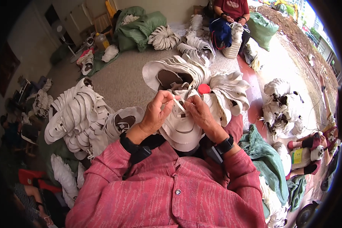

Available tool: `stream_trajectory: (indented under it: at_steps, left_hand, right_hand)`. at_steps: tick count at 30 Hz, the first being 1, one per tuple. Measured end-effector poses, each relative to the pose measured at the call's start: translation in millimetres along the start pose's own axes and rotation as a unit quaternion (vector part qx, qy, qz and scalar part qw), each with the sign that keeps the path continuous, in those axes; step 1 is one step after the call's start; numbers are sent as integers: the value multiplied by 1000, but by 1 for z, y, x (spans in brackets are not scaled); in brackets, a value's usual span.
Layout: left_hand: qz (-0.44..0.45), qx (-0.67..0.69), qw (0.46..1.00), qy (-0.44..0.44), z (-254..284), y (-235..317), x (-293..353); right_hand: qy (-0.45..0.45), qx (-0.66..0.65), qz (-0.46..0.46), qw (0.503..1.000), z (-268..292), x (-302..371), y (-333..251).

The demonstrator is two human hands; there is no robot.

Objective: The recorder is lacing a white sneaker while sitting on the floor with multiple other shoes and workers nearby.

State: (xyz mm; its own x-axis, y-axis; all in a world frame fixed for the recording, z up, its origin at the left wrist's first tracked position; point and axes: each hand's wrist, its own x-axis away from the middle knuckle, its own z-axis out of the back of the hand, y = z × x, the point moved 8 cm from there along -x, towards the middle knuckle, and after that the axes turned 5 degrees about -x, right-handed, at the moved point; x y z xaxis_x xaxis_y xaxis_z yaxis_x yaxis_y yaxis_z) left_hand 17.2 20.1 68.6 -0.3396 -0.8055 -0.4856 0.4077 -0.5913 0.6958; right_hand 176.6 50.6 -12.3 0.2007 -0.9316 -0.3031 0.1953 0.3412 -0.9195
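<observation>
Left hand (pixel 159 111) and right hand (pixel 200 113), fingertips pinched, hold one white lace (pixel 179 106) over one central white shoe upper (pixel 183 127); one red disc (pixel 204 89) lies beyond. One open green sack (pixel 142 33) contains white pieces (pixel 130 19).

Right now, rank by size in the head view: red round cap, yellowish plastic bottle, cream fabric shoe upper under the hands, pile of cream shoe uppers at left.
Largest: pile of uppers
cream shoe upper
yellowish bottle
Smallest: red cap
</observation>
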Motion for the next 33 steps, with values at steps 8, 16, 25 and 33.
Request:
stream_trajectory:
  at_steps: [8, 16, 25, 33]
  left_hand:
    - [118, 382, 913, -73, -28, -11, -14]
    - [68, 207, 970, -109, -35, -17, -17]
    - [72, 97, 990, -77, -28, -31, -13]
    - [-3, 67, 984, -165, -30, -29, -20]
  right_hand:
    - [-183, -249, -119, 944, 0, 1, -9]
    - [-176, 50, 178, 967, 11, -9, -53]
    - [-179, -31, 26, 983, 9, 0, -32]
    - [-160, -52, 30, 985, 11, 25, -48]
